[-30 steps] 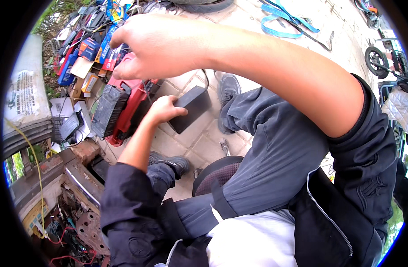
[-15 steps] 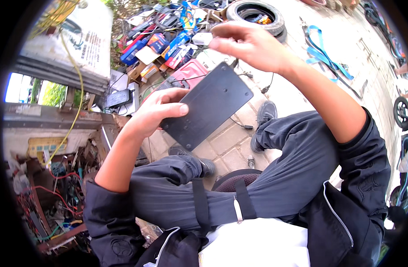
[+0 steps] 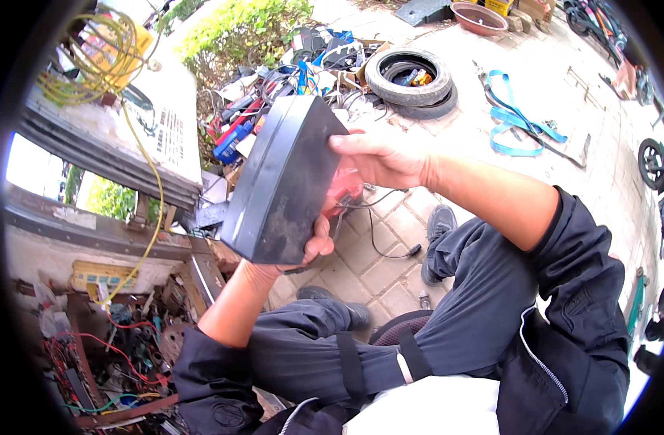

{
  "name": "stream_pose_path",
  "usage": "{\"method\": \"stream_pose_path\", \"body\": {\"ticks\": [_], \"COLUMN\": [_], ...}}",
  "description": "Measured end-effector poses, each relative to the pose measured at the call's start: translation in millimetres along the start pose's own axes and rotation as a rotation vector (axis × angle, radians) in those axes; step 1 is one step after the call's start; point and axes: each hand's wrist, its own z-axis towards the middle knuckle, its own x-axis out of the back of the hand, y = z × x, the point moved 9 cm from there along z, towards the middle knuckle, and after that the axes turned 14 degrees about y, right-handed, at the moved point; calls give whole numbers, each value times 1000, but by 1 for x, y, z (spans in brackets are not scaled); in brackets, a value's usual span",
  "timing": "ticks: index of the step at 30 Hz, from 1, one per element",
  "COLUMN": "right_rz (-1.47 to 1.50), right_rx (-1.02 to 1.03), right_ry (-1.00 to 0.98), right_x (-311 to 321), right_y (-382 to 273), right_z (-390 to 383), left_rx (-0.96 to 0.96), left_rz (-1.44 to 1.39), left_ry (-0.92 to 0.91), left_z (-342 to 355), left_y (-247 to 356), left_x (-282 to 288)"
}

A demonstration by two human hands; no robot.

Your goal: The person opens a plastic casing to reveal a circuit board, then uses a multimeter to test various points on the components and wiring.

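A black rectangular box (image 3: 292,181), like a plastic battery case, is held up and tilted in front of me, with its broad face and a long side showing. My left hand (image 3: 317,243) is closed round its lower end, with fingertips at the bottom right edge and the rest hidden behind it. At its upper right edge my right hand (image 3: 382,159) grips with the thumb on the face; the other fingers are partly hidden. A thin black cable with a plug (image 3: 414,250) hangs over the paving to the right of the box. Behind the box a red object (image 3: 346,190) is partly covered.
Old tyres (image 3: 410,78) and a heap of boxes and cables lie ahead. A blue strap (image 3: 516,109) is on the paving at right. On the left stands an open bin of tangled wires and scrap (image 3: 129,341), beneath a hanging yellow cable (image 3: 158,192).
The box has been lifted and turned from showing its screw-dotted flat face to showing a side as well. My right hand has come down from above it onto its edge. The view has shifted.
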Motion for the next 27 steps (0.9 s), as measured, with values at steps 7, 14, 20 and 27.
{"method": "stream_pose_path", "body": {"ticks": [7, 14, 20, 27], "right_rz": [-24, -320, -397, -457], "right_rx": [88, 227, 193, 193], "right_ry": [55, 306, 277, 311], "right_x": [-13, 28, 33, 34], "right_y": [-7, -8, -10, -10], "right_z": [11, 13, 8, 11], "left_rx": [107, -157, -280, -290], "left_rz": [-19, 113, 571, 628], "left_ry": [131, 529, 557, 557], "left_z": [-9, -21, -26, -28], "left_y": [-13, 28, 41, 40], "left_x": [8, 73, 56, 53]}}
